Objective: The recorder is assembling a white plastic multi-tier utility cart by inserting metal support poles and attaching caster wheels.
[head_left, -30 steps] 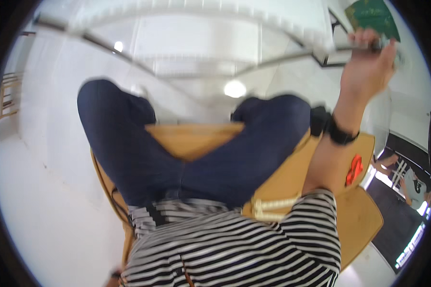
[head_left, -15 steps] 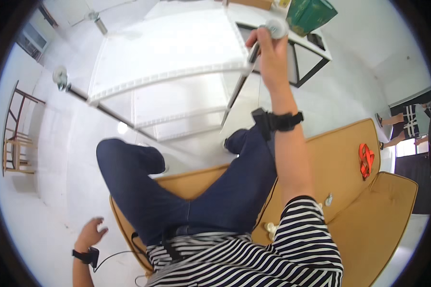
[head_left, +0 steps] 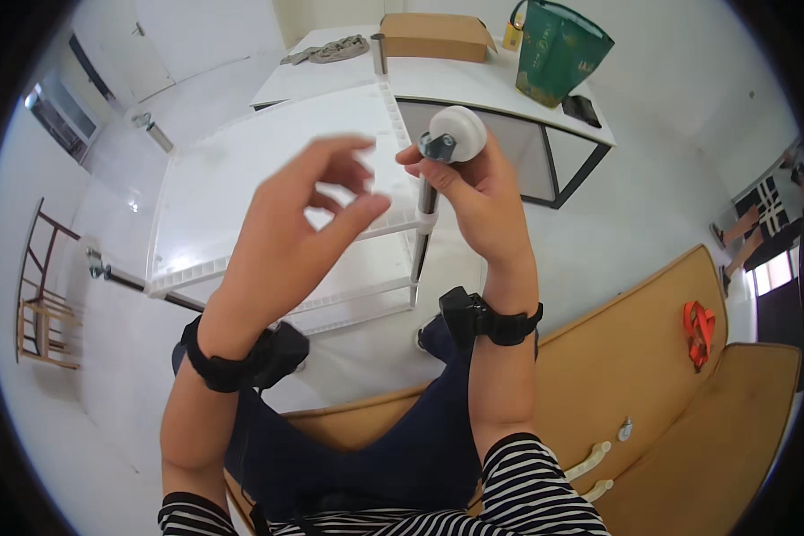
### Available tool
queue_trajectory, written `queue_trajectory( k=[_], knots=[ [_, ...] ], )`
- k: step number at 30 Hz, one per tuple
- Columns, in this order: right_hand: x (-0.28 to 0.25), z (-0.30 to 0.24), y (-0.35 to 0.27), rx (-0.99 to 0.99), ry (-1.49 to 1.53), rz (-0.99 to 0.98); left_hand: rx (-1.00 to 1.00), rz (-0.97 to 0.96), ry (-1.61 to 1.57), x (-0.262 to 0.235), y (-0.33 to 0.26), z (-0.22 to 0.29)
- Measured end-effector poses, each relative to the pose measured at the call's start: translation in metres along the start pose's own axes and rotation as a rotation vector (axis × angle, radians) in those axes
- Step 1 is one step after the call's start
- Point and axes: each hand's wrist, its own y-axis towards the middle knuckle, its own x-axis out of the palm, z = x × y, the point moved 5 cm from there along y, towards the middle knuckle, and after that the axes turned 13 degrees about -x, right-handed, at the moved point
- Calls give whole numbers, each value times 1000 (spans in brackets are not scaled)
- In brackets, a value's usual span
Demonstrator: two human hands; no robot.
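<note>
A white caster wheel (head_left: pixel 460 134) with a metal bracket sits at the upper end of a chrome pole (head_left: pixel 421 255), one leg of an upturned white shelf rack (head_left: pixel 241 183). My right hand (head_left: pixel 487 205) is closed around the caster and its bracket, the thumb pressing on the near side. Just left of it, my left hand (head_left: pixel 295 223) hangs in the air above the rack, fingers curved and apart, with nothing in it. Another caster (head_left: pixel 95 262) tips the leg at the left; a further caster (head_left: pixel 141 119) is on the far-left leg. The far-right leg (head_left: pixel 380 54) shows no wheel.
Behind the rack, a white table (head_left: pixel 460 80) bears a cardboard box (head_left: pixel 438 37), a green bag (head_left: pixel 558 54) and grey cloth. On the tan sofa (head_left: pixel 598 357) lie an orange strap (head_left: pixel 699 335), a loose caster (head_left: pixel 625 429) and cream curved handles (head_left: pixel 588 460). Another person stands at the right.
My left hand has come up from low at the left to beside the caster. My right hand, still on the caster, is now lower and nearer in view; my view has shifted.
</note>
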Motion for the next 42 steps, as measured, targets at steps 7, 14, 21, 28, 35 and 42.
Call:
queue_trajectory(
  k=[7,14,21,28,35,42],
  knots=[
    [-8,1,3,-98,-58,48,208,62,98,41,43,17],
    [-18,-2,-3,-41,48,67,295,178,32,50,41,7],
    [-15,3,-1,-62,28,169,275,200,-70,48,38,-3],
    [-8,4,-5,-41,89,267,185,169,-146,47,35,-11],
    [-14,0,-2,45,137,205,159,96,-261,48,34,-10],
    [-13,8,-3,44,260,194,125,143,-186,46,35,-10]
  ],
)
